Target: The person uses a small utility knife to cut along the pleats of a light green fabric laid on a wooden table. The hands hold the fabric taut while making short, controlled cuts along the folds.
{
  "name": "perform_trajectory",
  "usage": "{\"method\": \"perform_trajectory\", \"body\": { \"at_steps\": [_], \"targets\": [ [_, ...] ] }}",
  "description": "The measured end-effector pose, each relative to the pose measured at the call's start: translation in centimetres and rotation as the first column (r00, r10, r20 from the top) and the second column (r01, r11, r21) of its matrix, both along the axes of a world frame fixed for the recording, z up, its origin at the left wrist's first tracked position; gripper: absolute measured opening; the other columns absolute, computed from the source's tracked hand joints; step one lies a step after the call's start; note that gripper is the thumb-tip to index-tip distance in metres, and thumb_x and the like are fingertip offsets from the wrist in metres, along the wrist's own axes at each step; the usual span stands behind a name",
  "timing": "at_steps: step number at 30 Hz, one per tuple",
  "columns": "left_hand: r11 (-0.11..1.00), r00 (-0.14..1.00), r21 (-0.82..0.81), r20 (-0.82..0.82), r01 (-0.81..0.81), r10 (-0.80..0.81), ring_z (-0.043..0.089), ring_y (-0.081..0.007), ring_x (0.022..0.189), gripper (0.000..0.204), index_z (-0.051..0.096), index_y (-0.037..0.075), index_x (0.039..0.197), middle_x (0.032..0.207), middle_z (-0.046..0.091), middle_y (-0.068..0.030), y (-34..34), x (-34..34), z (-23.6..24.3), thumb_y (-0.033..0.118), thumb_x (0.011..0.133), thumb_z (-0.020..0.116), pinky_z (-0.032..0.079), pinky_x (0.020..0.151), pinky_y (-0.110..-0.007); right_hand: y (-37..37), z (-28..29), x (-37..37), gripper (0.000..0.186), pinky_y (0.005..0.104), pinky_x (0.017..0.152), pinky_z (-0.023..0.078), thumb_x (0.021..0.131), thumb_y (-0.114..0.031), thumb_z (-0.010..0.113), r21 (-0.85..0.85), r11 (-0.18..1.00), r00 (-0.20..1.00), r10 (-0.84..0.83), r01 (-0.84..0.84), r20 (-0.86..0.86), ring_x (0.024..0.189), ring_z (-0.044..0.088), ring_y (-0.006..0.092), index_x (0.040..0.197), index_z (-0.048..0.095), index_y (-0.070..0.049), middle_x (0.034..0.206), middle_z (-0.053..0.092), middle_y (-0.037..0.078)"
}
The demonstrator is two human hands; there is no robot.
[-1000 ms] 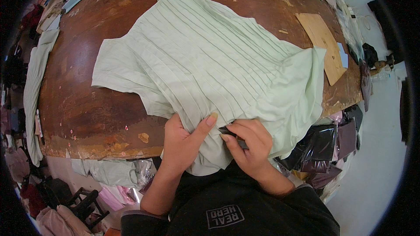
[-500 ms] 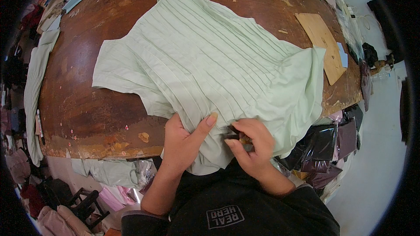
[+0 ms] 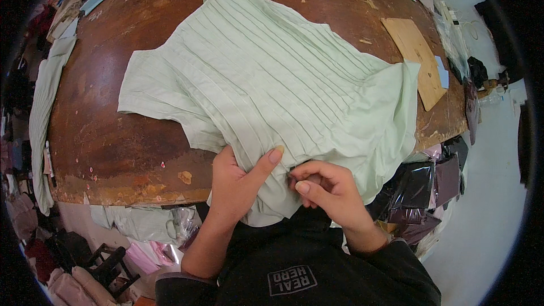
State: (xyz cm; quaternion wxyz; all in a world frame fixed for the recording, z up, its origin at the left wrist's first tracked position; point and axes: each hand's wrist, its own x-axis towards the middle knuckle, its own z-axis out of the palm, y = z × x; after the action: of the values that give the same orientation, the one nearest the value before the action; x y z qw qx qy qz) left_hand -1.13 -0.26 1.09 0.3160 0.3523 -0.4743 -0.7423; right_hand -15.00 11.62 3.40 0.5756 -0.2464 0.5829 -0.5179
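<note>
A pale green pleated garment [image 3: 255,73] lies spread over the brown table, its lower end hanging over the near edge against my dark shirt. My left hand [image 3: 241,178] is closed on the garment's near part, thumb on top and fingers beneath the cloth. Just to the right, my right hand [image 3: 328,190] is curled close over the fabric, thumb and fingertips drawn together. Inside it are small dark thread snips [image 3: 291,180], almost wholly hidden by the fingers; only a bit of dark metal shows at the fingertips.
The worn wooden table [image 3: 113,153] has chipped edges. A flat wooden board [image 3: 416,59] rests at its right side. Another pale green garment [image 3: 48,130] hangs along the left edge. Plastic-wrapped dark packages [image 3: 419,187] are stacked below right, and a dark stool [image 3: 110,266] stands lower left.
The dark blades of the snips, apart and plainly visible before, are now mostly hidden in my right hand. That hand has turned and its fingers have closed; my left hand keeps its hold.
</note>
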Motion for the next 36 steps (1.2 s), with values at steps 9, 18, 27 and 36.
{"method": "perform_trajectory", "body": {
  "at_steps": [9, 18, 27, 36],
  "targets": [
    [1.0, 1.0, -0.016, -0.021, -0.007, 0.007, 0.062, -0.0098, 0.086, 0.025, 0.065, -0.006, 0.103, 0.096, 0.069, -0.0081, 0.0, -0.1, -0.1, 0.011, 0.087, 0.072, 0.049, 0.076, -0.025, -1.4, -1.1, 0.1, 0.035, 0.0325, 0.052, 0.045, 0.064, -0.008, 0.082, -0.506, 0.779, 0.157, -0.485, -0.371, -0.86, 0.062, 0.059, 0.0236, 0.094, 0.068, 0.001, 0.085, 0.065, 0.011],
    [1.0, 1.0, -0.007, -0.013, -0.008, 0.008, 0.062, -0.0096, 0.086, 0.024, 0.064, -0.006, 0.104, 0.096, 0.069, -0.0079, 0.0, -0.1, 0.1, 0.01, 0.087, 0.071, 0.05, 0.076, -0.025, -1.4, -2.3, 0.0, 0.033, 0.0316, 0.051, 0.044, 0.063, -0.006, 0.081, -0.505, 0.784, 0.093, -0.508, -0.362, -0.856, 0.063, 0.058, 0.0225, 0.093, 0.068, 0.001, 0.086, 0.065, 0.01],
    [1.0, 1.0, -0.013, -0.011, -0.01, 0.01, 0.062, -0.01, 0.086, 0.024, 0.064, -0.006, 0.104, 0.097, 0.07, -0.0085, 0.1, -0.1, 0.0, 0.01, 0.088, 0.071, 0.05, 0.076, -0.025, -1.5, -2.4, 0.1, 0.032, 0.0316, 0.051, 0.043, 0.065, -0.007, 0.081, -0.497, 0.804, 0.069, -0.504, -0.325, -0.861, 0.062, 0.058, 0.0219, 0.094, 0.068, 0.001, 0.087, 0.065, 0.009],
    [1.0, 1.0, -0.014, 0.001, -0.006, 0.006, 0.063, -0.0104, 0.086, 0.025, 0.064, -0.007, 0.104, 0.097, 0.069, -0.009, 0.1, -0.1, 0.1, 0.011, 0.087, 0.071, 0.05, 0.076, -0.025, -1.5, -3.0, 0.3, 0.026, 0.0294, 0.051, 0.041, 0.068, -0.009, 0.077, -0.494, 0.794, -0.034, -0.539, -0.354, -0.842, 0.064, 0.056, 0.0183, 0.092, 0.071, -0.004, 0.087, 0.066, 0.004]
  ]
}}
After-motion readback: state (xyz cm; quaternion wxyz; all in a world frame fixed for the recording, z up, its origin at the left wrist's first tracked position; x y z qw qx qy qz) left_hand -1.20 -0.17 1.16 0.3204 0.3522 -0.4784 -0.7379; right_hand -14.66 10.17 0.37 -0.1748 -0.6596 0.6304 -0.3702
